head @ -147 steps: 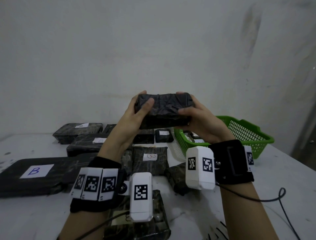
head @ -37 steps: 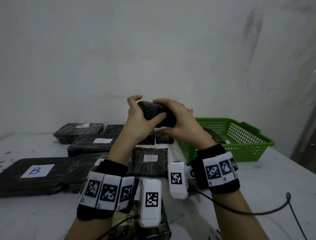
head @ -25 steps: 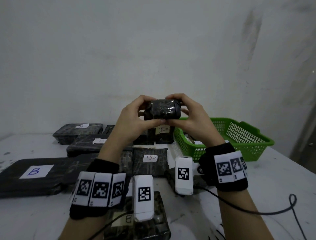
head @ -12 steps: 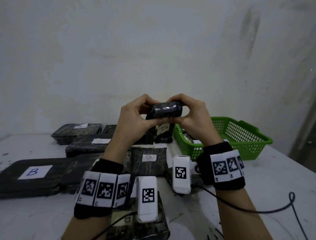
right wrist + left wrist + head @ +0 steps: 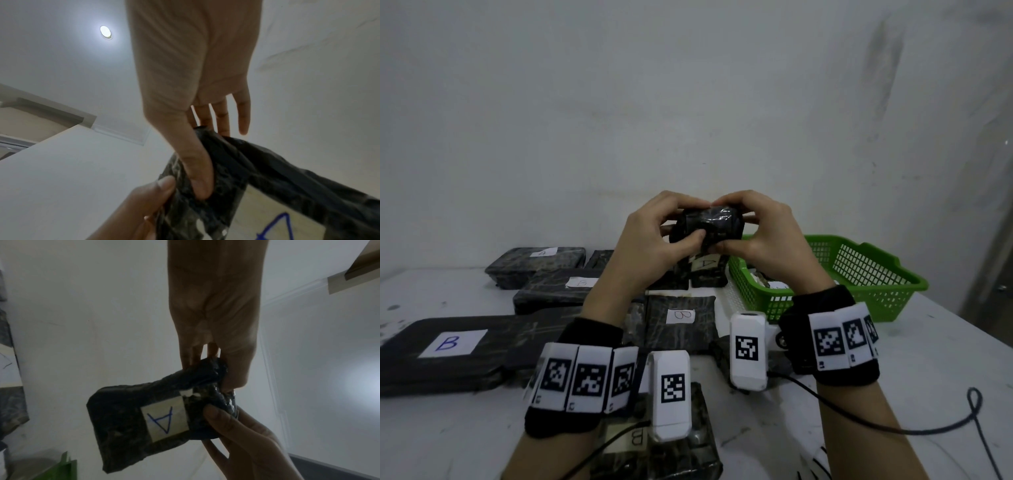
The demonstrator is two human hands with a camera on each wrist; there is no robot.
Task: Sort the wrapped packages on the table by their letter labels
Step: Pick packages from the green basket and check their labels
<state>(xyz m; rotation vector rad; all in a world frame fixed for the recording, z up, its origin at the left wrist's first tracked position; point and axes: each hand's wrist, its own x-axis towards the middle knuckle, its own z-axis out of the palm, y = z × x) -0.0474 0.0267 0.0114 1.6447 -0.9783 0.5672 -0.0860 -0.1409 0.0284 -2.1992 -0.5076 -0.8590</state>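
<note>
- Package point(image 5: 707, 228) first: small, black-wrapped, held up over the middle of the table point(image 5: 893, 359), above the sorted rows and just left of the green basket point(image 5: 866, 274).
- My left hand point(image 5: 650, 240) pinches its near-left end, thumb below and fingers curled over the top; my right hand point(image 5: 763, 240) does the same on the other end. Both grip the package, neither is free.
- From the left wrist view the paper label point(image 5: 166, 420) faces down and away from my head camera, and I read a blue "A" on it.
- I judge the step to be reading the letter, so I would roll the label toward the head camera before committing.
- Another package marked A point(image 5: 705, 270) stands just below my hands; that looks like the right group, though its neighbours' labels are too small for me to read.
- The wrap looks slack and bunched at the ends, so I would set it down with both hands, label up.
</note>
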